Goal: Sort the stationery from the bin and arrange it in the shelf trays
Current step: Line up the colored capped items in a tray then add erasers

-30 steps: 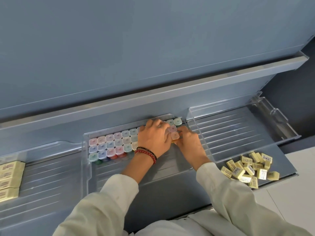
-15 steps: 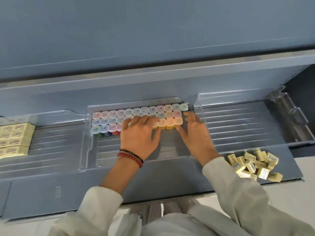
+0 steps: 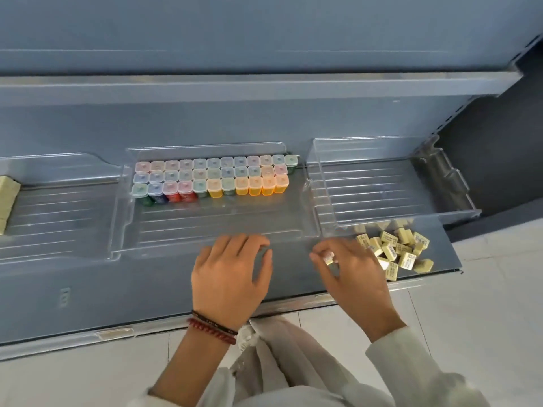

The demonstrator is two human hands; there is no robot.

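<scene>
Several small colour-capped boxes (image 3: pixel 211 179) stand in three rows at the back of the clear middle tray (image 3: pixel 164 248). My left hand (image 3: pixel 232 277) hovers over the shelf just in front of that tray, fingers loosely curled and holding nothing. My right hand (image 3: pixel 352 274) is beside it, just left of a loose pile of yellow erasers (image 3: pixel 396 251) on the shelf. Its fingers are loosely curled. A small pale thing shows at its fingertips, and I cannot tell whether it is held. Neither hand touches the boxes.
An unfilled clear tray (image 3: pixel 379 186) sits at the right, behind the eraser pile. At the left, another clear tray (image 3: pixel 58 207) holds stacked yellow erasers (image 3: pixel 7 198) at the frame edge. The grey shelf (image 3: pixel 117 295) ends at a front lip, with pale floor tiles (image 3: pixel 484 318) below.
Both hands have pulled back from the rows of boxes to the shelf in front of the middle tray. The boxes stay lined up. The view has tilted down and drawn back.
</scene>
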